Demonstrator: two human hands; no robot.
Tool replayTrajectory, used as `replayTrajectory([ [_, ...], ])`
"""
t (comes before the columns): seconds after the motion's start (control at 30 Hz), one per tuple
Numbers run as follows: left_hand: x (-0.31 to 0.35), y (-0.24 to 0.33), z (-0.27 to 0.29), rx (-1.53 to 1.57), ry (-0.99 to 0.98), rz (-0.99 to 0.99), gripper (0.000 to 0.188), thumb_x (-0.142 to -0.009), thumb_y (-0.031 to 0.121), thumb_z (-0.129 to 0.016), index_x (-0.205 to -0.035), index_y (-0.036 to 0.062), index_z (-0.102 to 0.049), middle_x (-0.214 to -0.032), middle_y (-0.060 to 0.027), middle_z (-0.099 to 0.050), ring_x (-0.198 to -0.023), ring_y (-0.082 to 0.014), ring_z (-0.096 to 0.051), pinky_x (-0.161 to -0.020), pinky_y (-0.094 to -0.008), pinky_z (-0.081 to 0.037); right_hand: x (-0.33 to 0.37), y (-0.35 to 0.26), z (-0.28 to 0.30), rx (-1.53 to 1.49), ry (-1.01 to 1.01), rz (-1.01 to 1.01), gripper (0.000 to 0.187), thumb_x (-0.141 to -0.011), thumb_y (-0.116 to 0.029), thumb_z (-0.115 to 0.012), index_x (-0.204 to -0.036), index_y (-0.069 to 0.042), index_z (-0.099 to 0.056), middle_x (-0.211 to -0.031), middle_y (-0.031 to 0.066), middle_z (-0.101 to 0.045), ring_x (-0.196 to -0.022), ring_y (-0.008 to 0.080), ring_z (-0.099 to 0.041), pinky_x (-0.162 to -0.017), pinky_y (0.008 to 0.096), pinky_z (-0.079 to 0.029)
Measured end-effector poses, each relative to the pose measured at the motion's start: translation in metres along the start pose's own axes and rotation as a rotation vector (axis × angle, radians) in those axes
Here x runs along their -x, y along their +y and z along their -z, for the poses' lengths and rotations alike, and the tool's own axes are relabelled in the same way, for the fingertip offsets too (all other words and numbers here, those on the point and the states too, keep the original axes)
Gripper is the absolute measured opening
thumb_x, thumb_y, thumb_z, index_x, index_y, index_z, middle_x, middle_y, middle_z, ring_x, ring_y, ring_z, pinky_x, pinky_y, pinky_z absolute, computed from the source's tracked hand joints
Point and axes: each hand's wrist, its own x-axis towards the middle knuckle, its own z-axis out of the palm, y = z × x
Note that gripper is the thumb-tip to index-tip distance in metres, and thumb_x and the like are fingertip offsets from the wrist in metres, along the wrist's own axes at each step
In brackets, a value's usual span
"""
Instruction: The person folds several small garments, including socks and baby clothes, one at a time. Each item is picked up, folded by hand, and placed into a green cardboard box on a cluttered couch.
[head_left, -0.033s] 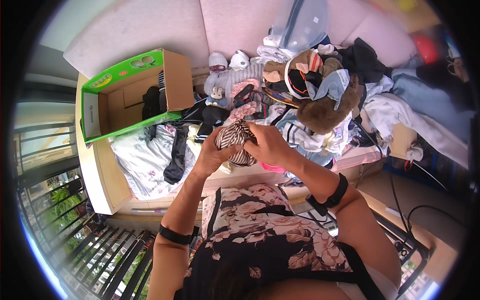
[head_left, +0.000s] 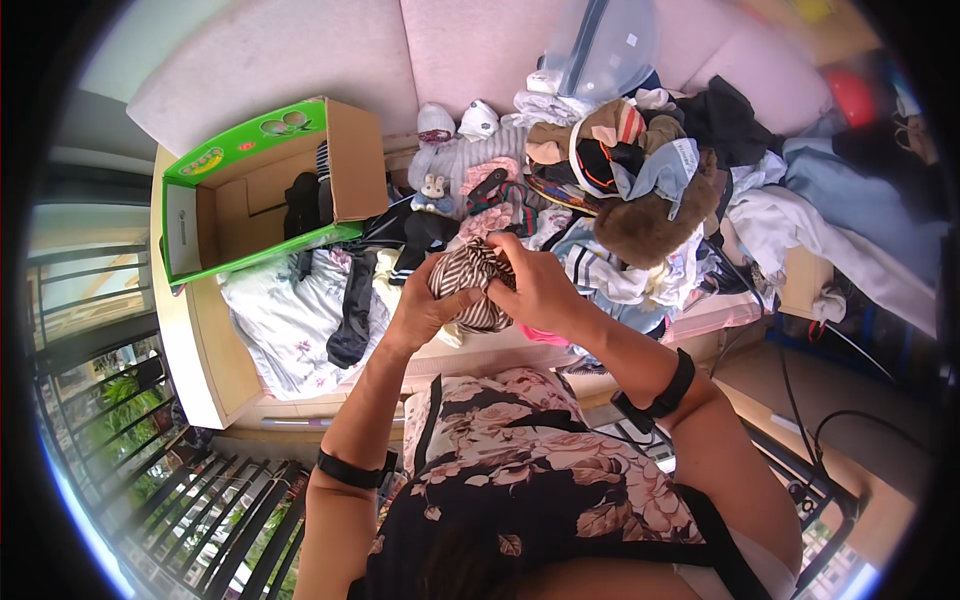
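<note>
Between my two hands is a bunched-up brown and white striped cloth point(head_left: 462, 277), held in front of my body above the sofa's front edge. My left hand point(head_left: 421, 314) grips its left side, with the thumb pressed across the front. From the right, my right hand point(head_left: 541, 287) pinches the fabric, its upper fingers curled over the top. The kind of garment cannot be made out while it is crumpled. Just beyond the hands lie a pink ruffled cloth point(head_left: 488, 222) and a small plush rabbit point(head_left: 433, 196).
A green cardboard box point(head_left: 345, 160) with dark clothing inside lies at the left. Beside it are a white floral cloth point(head_left: 290, 320) and a dark sock point(head_left: 352, 325). Piled clothes and a brown furry item point(head_left: 640, 230) cover the right. Black cables point(head_left: 785, 390) hang at the right.
The upper fingers of my right hand have lifted slightly over the top of the striped cloth. My left hand stays in place.
</note>
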Motion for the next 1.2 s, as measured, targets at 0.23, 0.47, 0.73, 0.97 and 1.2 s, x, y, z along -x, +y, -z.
replayTrajectory([
  [0.23,0.002,0.004,-0.002,0.093,0.013,-0.017,0.043,-0.073,0.007,-0.073,-0.11,0.0002,-0.051,-0.096,-0.0027,-0.06,-0.084,-0.0078,-0.055,-0.076,-0.0233,-0.046,-0.001,-0.006,0.005,0.257,0.254,0.337,0.03,-0.071,-0.005,-0.06,-0.1,-0.003,-0.052,-0.094,0.0114,-0.054,-0.077,0.0316,-0.057,-0.06,0.0362,-0.048],
  [0.47,0.007,-0.006,0.01,0.286,-0.004,0.04,0.043,-0.073,0.005,-0.072,-0.111,0.0033,-0.052,-0.099,-0.0015,-0.061,-0.091,-0.0091,-0.055,-0.082,-0.0223,-0.044,-0.002,0.008,0.013,-0.319,-0.115,-0.172,0.024,-0.077,-0.002,-0.051,-0.099,0.0,-0.059,-0.075,0.0068,-0.059,-0.066,0.0108,-0.054,-0.058,0.0248,-0.044],
  [0.73,0.004,-0.015,0.011,0.095,-0.078,0.093,0.056,-0.071,0.003,-0.073,-0.119,0.0023,-0.043,-0.102,-0.0027,-0.056,-0.091,-0.0102,-0.054,-0.082,-0.0237,-0.044,-0.011,0.002,0.02,-0.155,-0.38,-0.124,0.022,-0.078,-0.02,-0.059,-0.078,0.001,-0.061,-0.062,0.0117,-0.056,-0.056,0.0166,-0.055,-0.057,0.028,-0.042],
  [0.97,-0.002,-0.002,0.008,-0.097,-0.282,0.086,0.045,-0.073,0.004,-0.071,-0.113,0.0007,-0.05,-0.095,-0.0021,-0.057,-0.086,-0.0063,-0.051,-0.072,-0.0212,-0.045,-0.013,-0.003,0.002,-0.018,-0.324,0.253,0.022,-0.083,-0.025,-0.055,-0.071,-0.01,-0.065,-0.059,0.0091,-0.059,-0.053,0.0284,-0.054,-0.069,0.0425,-0.038],
  [1.2,-0.001,0.007,-0.003,0.006,-0.144,-0.144,0.05,-0.076,-0.013,-0.054,-0.122,0.0035,-0.045,-0.107,-0.0058,-0.058,-0.098,-0.011,-0.054,-0.084,-0.0231,-0.043,-0.008,0.008,0.01,-0.466,-0.005,-0.189,0.023,-0.082,-0.01,-0.061,-0.104,-0.001,-0.058,-0.067,0.0017,-0.057,-0.055,0.005,-0.045,-0.053,0.0201,-0.038],
])
